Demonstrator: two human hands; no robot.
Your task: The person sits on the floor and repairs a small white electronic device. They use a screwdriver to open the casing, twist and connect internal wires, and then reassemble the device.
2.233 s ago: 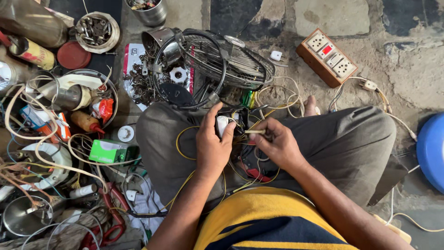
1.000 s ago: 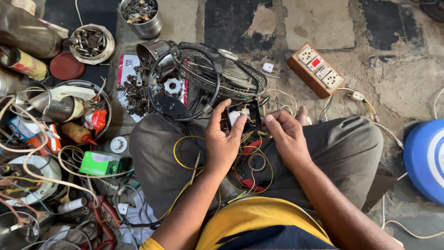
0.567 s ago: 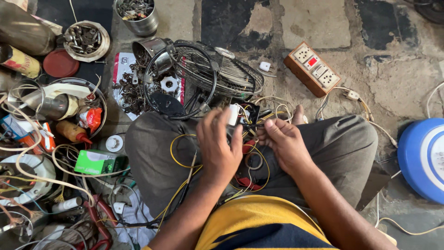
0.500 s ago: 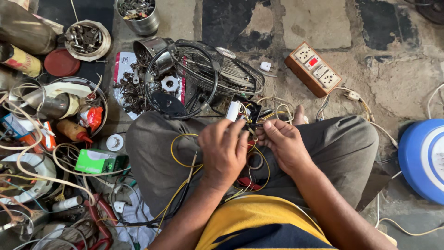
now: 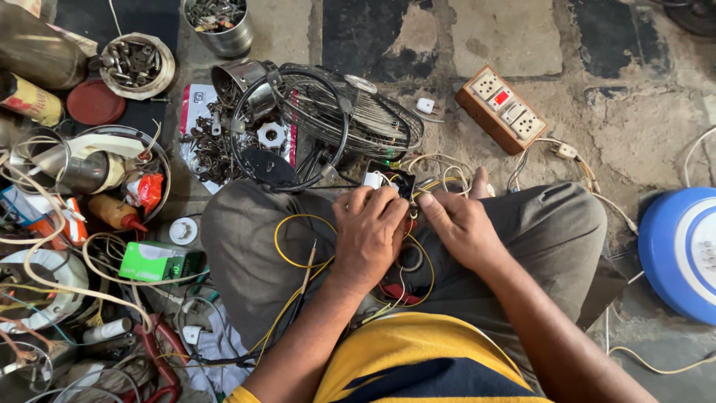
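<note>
The person is sitting cross-legged on the stone floor [image 5: 522, 45], both hands working over the lap. The left hand [image 5: 369, 239] is lying palm-down, its fingers curled onto a small black switch box [image 5: 388, 179] with a white part at one side; that grip is closed on the box, which is resting at the knees just in front of the fan cage. The right hand [image 5: 459, 227] is lying just beside it, fingertips pinched at the box's right edge among thin wires; what exactly that grip has hold of cannot be told. Yellow wires [image 5: 298, 231] are looping across the grey trousers below the left hand, and a red wire is showing under the wrists. A black wire fan cage [image 5: 328, 112] is lying on the floor, touching the left knee. A brown extension board [image 5: 501, 108] with white sockets is lying well apart, beyond the right knee. A green box [image 5: 153, 261] is sitting among tangled cables at the left, and a blue round object [image 5: 682, 254] is showing at the right edge.
</note>
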